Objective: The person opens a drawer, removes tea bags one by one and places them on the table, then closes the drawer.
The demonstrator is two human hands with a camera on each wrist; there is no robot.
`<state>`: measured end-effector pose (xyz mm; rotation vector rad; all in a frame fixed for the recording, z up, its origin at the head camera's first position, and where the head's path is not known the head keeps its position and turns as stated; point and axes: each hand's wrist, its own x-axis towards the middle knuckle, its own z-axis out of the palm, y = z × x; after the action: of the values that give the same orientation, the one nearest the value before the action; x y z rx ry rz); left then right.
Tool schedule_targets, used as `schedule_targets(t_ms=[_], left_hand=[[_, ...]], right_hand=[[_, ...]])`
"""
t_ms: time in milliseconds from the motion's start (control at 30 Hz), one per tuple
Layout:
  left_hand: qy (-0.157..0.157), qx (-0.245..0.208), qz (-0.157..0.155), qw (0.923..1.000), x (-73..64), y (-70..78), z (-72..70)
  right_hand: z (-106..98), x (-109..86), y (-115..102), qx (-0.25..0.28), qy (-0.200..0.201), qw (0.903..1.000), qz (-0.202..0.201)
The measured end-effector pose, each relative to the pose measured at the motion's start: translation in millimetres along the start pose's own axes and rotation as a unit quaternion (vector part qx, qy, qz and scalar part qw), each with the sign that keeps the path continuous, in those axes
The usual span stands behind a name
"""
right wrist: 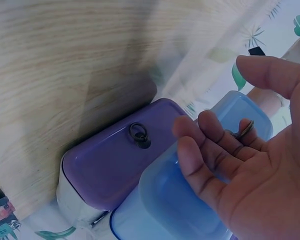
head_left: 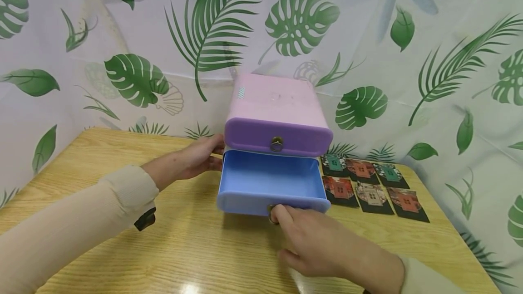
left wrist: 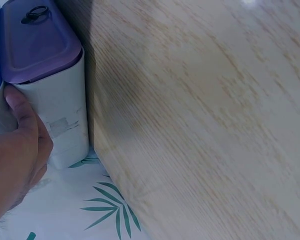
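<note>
A stacked drawer unit [head_left: 278,99] with a pink top stands on the table, its upper purple drawer [head_left: 249,135] closed. Beneath that, a blue drawer [head_left: 269,176] is pulled out, and its inside looks bare. My right hand [head_left: 323,239] is at the blue front, the index finger hooked in the small metal ring handle [right wrist: 247,129]. My left hand [head_left: 200,155] rests its fingers against the unit's left side. In the left wrist view, one fingertip [left wrist: 11,92] lies by the seam between drawers. A lower purple drawer [right wrist: 110,160] with a ring is closed; the head view hides it.
Several printed cards [head_left: 369,194] lie in two rows right of the unit. The wooden table [head_left: 171,244] carries everything. Behind it hangs a leaf-patterned cloth [head_left: 196,103]. A dark strap piece [head_left: 145,219] sits at the left wrist.
</note>
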<state>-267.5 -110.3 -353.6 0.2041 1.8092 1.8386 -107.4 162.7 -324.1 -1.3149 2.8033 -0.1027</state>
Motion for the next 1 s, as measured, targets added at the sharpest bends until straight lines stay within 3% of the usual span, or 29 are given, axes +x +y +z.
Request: schedule_targets(t_ms=[1000], left_hand=[[-0.002,-0.016,0.004,0.9999,-0.3,-1.0,-0.2]], right_hand=[[1,30.2,36,0.01,0.008,0.999,0.042]])
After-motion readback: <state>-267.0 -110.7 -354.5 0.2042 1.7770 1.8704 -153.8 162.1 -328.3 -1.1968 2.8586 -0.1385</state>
